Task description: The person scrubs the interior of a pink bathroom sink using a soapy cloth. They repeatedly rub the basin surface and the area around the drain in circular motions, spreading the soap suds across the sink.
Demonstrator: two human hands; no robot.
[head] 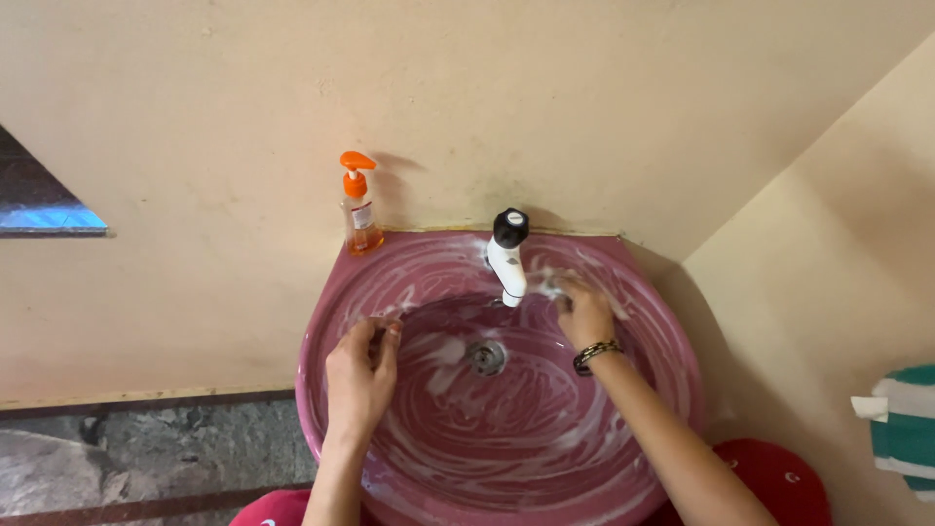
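A person's 2 hands work inside a round maroon basin (336, 321) fixed to a cream wall, its bowl streaked w/ white lather. The left hand (360, 375) sits on the inner slope left of the drain (486, 356), fingers curled in, tips pressing the wet surface; whether it holds a small pad can't be told. The right hand (584, 312), beaded bracelet (596, 355) at the wrist, lies right of the white tap (507, 258), fingers bent flat against the soapy wall by the rim, apparently holding nothing. The basin is judged rigid, heavy and wall-mounted, not a thing to lift; its soaped glaze looks slippery, so the rim gives the surest purchase. An orange-pump soap bottle (360, 209) stands at the basin's back-left edge, likely light, easy to tip.
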